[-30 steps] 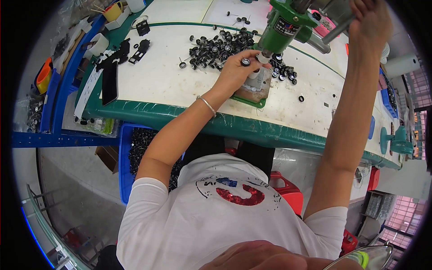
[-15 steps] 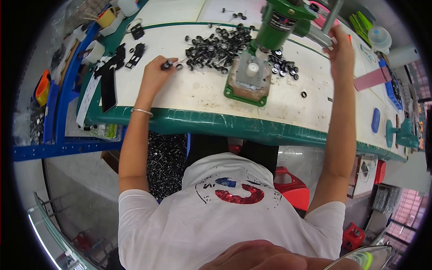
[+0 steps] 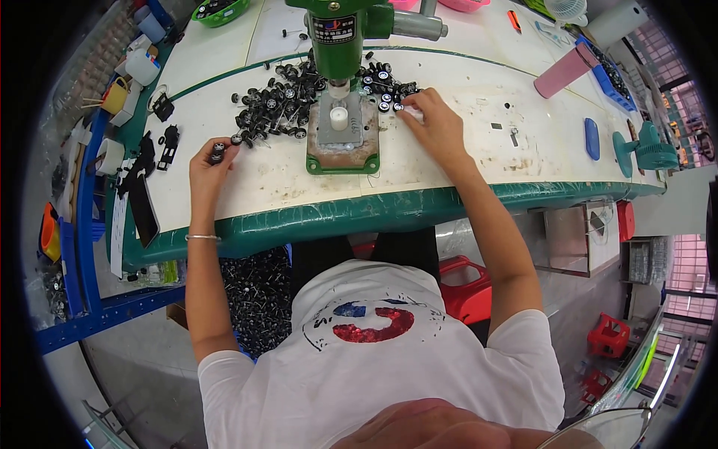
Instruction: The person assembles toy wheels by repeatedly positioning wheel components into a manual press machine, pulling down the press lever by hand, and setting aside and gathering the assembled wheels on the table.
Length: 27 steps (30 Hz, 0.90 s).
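1. We find the left hand (image 3: 209, 166) resting on the worktop (image 3: 464, 146), fingers closed around a small black wheel (image 3: 218, 151) at the left end of the parts pile.
2. We find the right hand (image 3: 437, 129) on the worktop just right of the green press (image 3: 340, 45), fingertips pinched on a small pale part (image 3: 413, 114); we cannot tell what kind.
3. We note a white cylinder (image 3: 339, 117) upright on the press's grey plate, between both hands.
4. We note loose black wheels (image 3: 273, 101) heaped left of the press and more on its right.
5. We note a pink block (image 3: 566, 73) and a blue oval piece (image 3: 591, 138) well apart to the right.
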Each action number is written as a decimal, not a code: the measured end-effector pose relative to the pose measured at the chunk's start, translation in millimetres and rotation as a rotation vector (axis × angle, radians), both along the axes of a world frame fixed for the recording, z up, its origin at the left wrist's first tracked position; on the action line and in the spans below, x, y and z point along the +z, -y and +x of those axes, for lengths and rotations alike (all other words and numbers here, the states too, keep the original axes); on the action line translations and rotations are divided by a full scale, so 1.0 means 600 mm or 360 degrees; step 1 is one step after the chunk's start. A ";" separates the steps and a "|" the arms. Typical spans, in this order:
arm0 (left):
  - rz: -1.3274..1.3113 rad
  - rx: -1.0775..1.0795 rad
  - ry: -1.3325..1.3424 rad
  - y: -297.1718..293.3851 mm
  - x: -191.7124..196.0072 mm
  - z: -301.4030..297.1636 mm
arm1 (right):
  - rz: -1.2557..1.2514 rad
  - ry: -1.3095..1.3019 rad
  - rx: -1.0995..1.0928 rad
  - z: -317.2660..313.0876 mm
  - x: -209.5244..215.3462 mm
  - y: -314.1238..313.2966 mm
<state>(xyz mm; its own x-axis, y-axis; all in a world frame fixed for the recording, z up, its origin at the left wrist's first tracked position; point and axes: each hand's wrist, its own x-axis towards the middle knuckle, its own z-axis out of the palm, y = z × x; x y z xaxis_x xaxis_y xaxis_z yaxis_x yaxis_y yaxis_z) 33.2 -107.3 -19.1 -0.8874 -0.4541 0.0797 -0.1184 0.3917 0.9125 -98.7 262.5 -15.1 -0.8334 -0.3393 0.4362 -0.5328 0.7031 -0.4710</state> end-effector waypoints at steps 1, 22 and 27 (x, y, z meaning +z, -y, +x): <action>-0.0004 0.0004 -0.0001 -0.022 0.008 0.000 | 0.0030 -0.0121 0.0068 0.000 -0.006 0.004; 0.0092 -0.0429 -0.0242 -0.207 0.067 -0.075 | -0.1035 0.1169 0.0644 0.024 0.048 0.124; 0.0008 -0.0438 -0.0516 -0.217 0.070 -0.082 | -0.0974 0.1486 0.0536 0.008 0.055 0.128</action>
